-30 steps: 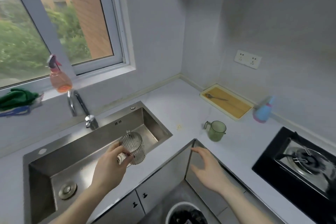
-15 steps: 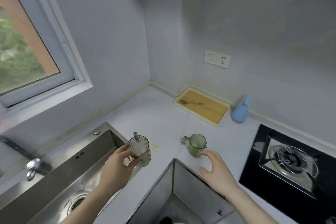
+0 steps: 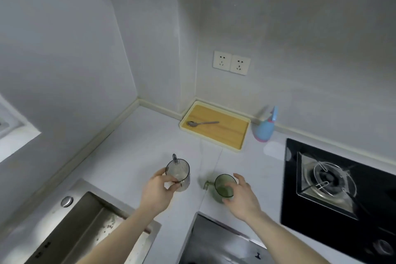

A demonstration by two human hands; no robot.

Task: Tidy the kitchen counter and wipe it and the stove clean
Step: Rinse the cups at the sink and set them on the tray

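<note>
My left hand [image 3: 158,193] grips a clear grey ribbed cup [image 3: 179,169] and holds it upright over the white counter [image 3: 139,146], just right of the sink [image 3: 70,231]. My right hand [image 3: 244,201] curls round a green see-through cup [image 3: 222,184] that stands on the counter, with the thumb at its base and the fingers by its right rim. The green cup's handle points left. The two cups are a short gap apart.
A yellow tray [image 3: 225,133] with a metal spoon [image 3: 201,123] lies in the back corner. A blue spray bottle [image 3: 264,128] stands to the tray's right. The black gas stove [image 3: 334,188] fills the right side. Wall sockets [image 3: 231,62] sit above the tray.
My left hand carried the grey cup out of the sink and over the counter. My right hand moved forward and curled round the green cup. The view swung right, away from the window.
</note>
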